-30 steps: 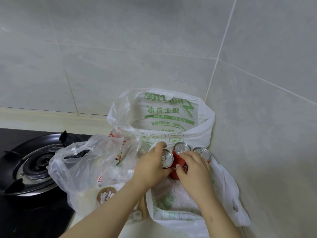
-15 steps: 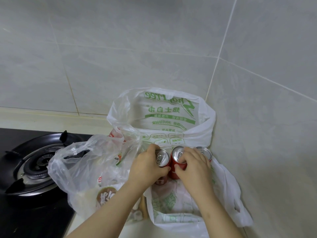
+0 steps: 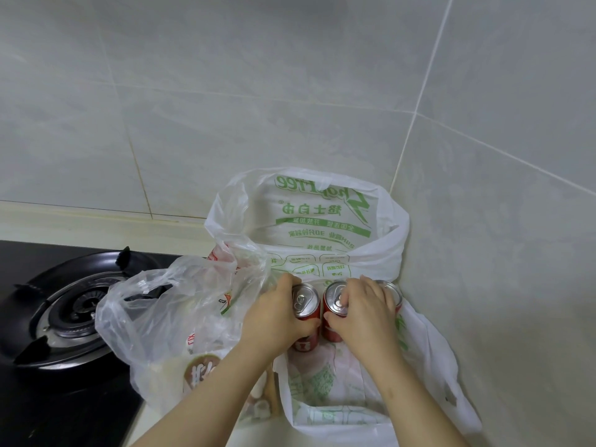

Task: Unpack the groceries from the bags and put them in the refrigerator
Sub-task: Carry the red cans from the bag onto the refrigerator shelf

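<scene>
Cans in bag, stove left.

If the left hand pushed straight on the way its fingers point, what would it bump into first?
Probably the printed back wall of the white bag, just beyond the red can the left hand grips; depth is hard to judge.

Left hand: bare left hand, low in the frame at 6 o'clock, just left of the centre line; back of hand and knuckles in view, uncovered.
Right hand: bare right hand, at 6 o'clock, just right of the centre line; back of hand in view, uncovered.
Left forearm: bare left forearm, slender, meets the frame edge at 7 o'clock; uncovered along its visible length.
Right forearm: bare right forearm, meets the frame edge at 5 o'clock; uncovered likewise; one small dark spot on its upper face.
</scene>
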